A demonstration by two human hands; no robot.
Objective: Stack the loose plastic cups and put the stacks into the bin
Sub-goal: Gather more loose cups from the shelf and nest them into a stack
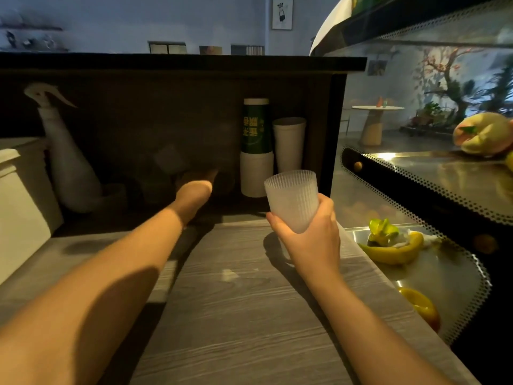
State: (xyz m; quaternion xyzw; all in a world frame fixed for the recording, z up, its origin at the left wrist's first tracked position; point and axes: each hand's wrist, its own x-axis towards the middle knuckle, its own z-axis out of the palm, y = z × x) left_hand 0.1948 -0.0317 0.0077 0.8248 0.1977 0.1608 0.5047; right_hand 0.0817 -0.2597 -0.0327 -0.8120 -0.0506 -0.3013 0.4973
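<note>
We are gripping a ribbed translucent plastic cup [291, 200] in our right hand [312, 237], fingers curled round its lower part, holding it upright above the wood-grain surface [249, 301]. Our left hand [195, 190] is reaching into the dark recess beneath the shelf; whether its fingers are holding anything we cannot tell, as shadow is hiding them. Just behind the held cup, white paper cups [288, 144] are standing stacked beside a green-sleeved stack [255, 129].

Café counter: display case [433, 190], paper cups [256, 151]
</note>
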